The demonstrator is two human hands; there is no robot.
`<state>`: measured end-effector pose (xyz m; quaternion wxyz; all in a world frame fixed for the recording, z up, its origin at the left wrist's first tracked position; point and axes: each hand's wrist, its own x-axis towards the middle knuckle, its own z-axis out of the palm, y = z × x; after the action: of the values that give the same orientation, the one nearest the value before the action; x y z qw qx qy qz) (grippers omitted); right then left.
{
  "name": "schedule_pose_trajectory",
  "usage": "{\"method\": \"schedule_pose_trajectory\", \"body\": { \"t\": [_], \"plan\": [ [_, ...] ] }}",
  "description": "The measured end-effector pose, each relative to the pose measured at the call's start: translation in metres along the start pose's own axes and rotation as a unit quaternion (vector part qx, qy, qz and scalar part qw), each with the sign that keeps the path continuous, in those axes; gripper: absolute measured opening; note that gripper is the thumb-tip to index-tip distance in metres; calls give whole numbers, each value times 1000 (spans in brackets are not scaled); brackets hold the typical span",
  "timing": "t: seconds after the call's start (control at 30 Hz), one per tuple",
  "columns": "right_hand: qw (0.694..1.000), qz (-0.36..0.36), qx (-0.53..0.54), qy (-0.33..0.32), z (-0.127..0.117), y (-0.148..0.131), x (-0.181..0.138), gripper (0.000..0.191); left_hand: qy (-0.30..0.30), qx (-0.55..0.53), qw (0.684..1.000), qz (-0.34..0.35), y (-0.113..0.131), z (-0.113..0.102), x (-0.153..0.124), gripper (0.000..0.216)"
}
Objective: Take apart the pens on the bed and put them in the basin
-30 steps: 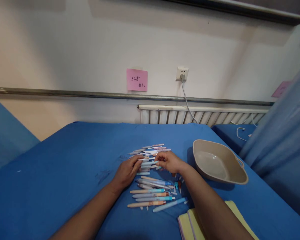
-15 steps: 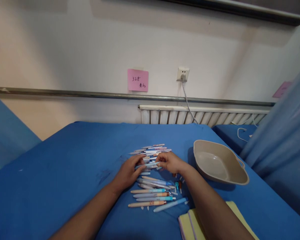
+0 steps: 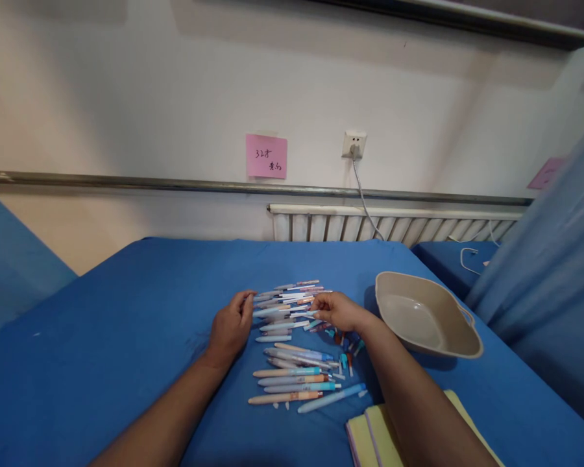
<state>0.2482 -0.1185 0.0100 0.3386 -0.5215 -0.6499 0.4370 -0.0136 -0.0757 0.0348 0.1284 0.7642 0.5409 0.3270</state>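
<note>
Pen barrels and slim refills lie in an upper row (image 3: 277, 326) on the blue-covered table (image 3: 126, 311). My left hand (image 3: 230, 327) is at the left ends of this row, its fingers closed together; what they hold, if anything, is hidden. At the row's right end my right hand (image 3: 338, 311) pinches a small light-blue and white pen part (image 3: 311, 314). Nearer to me is a group of pens (image 3: 292, 371) in blue, grey and peach. Small teal and brown pen pieces (image 3: 344, 360) are scattered beside my right forearm.
A beige plastic basin (image 3: 425, 314) stands to the right, beyond my right forearm. A folded yellow cloth (image 3: 370, 434) lies partly under that forearm. Behind the table are a white radiator (image 3: 331, 227) and a plugged socket (image 3: 354, 144). Blue curtains (image 3: 559, 279) hang at both sides.
My left hand has moved left, away from the light-blue pen that both hands held, to the row's left ends. My right hand has shifted slightly right and up.
</note>
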Motion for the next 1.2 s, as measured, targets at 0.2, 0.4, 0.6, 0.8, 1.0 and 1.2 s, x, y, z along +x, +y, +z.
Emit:
{"method": "schedule_pose_trajectory", "body": {
  "t": [0.2,0.4,0.6,0.8,1.0,1.2],
  "plan": [
    [995,-11,96,-24,0,0,0,22,-8,-22,999,36,-2,6,-4,37],
    [996,-1,94,-6,2,0,3,25,-89,-30,988,124,2,10,-7,31],
    [999,-7,39,-6,17,-7,6,15,-121,-66,960,242,12,11,-13,40],
    [999,-22,-31,-22,34,-23,2,7,-173,-21,948,267,18,15,-17,24],
    [987,-19,-153,36,16,-26,-2,15,-150,-8,956,253,14,18,-16,22],
    [965,5,-257,51,-4,-20,-6,15,-156,-13,959,235,9,21,-13,21]
  ]
}}
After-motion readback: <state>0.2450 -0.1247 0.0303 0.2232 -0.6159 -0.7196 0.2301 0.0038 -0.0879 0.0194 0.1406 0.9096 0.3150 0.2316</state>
